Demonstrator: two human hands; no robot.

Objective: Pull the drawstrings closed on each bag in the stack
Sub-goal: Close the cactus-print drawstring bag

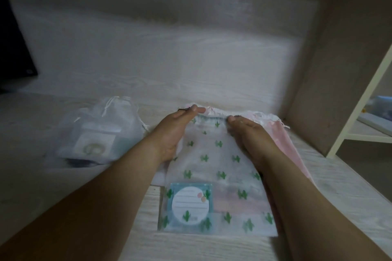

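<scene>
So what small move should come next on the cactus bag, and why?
Probably pull the two hands outward: the left hand and right hand each pinch the top hem of the cactus bag, and its mouth is not yet fully cinched.

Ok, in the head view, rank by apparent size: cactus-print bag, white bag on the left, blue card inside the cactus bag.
Largest: cactus-print bag.
Then: white bag. It lies farther from the camera, so its true size is unsure.
Smallest: blue card.
</scene>
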